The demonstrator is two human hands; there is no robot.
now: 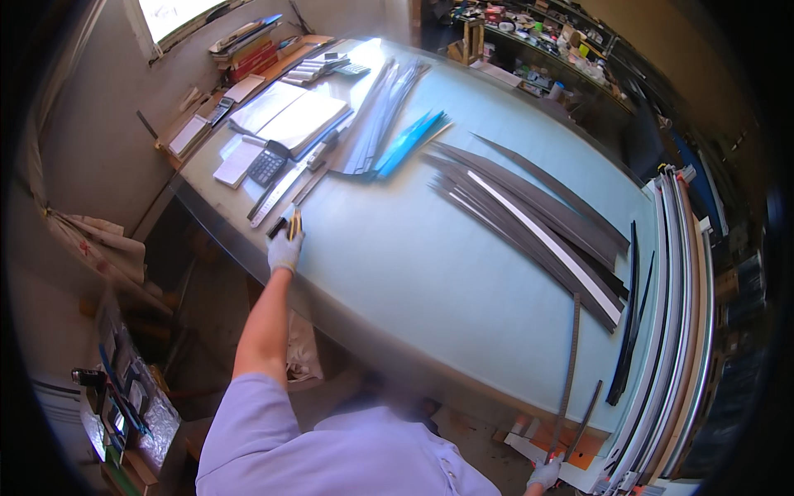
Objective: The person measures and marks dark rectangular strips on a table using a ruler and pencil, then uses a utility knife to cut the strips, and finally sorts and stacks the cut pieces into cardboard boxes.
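My left hand (284, 252), in a pale glove, is at the table's near left edge. Its fingers are closed round a small yellow-and-black hand tool (296, 221), whose exact kind I cannot make out. A white ruler-like bar (277, 194) and a short grey bar (310, 187) lie just beyond it. At the lower right, my gloved right hand (544, 474) is closed on a long thin brown strip (572, 355), which reaches up over the table's near right corner. A shorter dark strip (585, 417) slants up beside that hand; whether it is held too cannot be told.
On the big pale table (372, 273) lie dark grey strips (529, 207), a white strip (546, 248), clear strips (376, 124), blue strips (412, 145), a calculator (269, 163) and an open book (302, 116). Long metal profiles (678, 331) line the right side. Cluttered shelves (546, 50) stand behind.
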